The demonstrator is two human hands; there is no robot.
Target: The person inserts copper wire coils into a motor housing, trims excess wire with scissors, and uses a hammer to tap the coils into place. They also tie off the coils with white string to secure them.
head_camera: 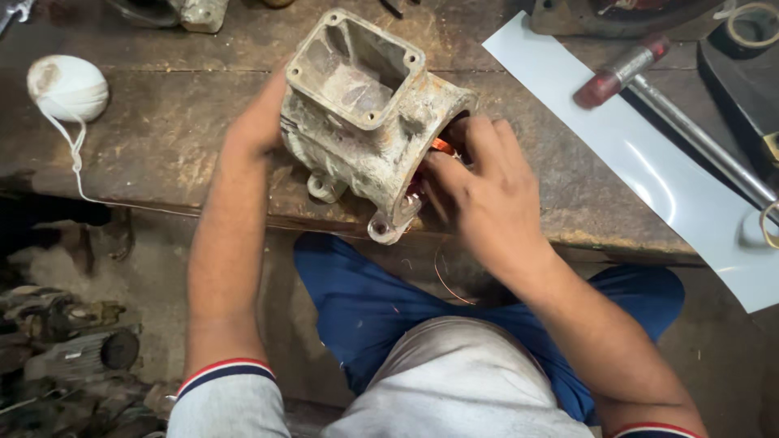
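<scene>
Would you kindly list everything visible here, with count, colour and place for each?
Motor housing: one, grey and corroded, on the workbench at centre, square opening facing up.
Copper wire: a few orange strands, at the housing's round open end, by the right fingers.
Ball of string: one, white, far left of the bench, a loose end trailing down.
Sheet: one, white and glossy, right side of the bench.
Hammer: one, metal handle, red-stained head, lying on the sheet.
Workbench: one, brown and worn.
Left hand: steadying the housing's left side.
Right hand: fingers at the housing's open end.
</scene>
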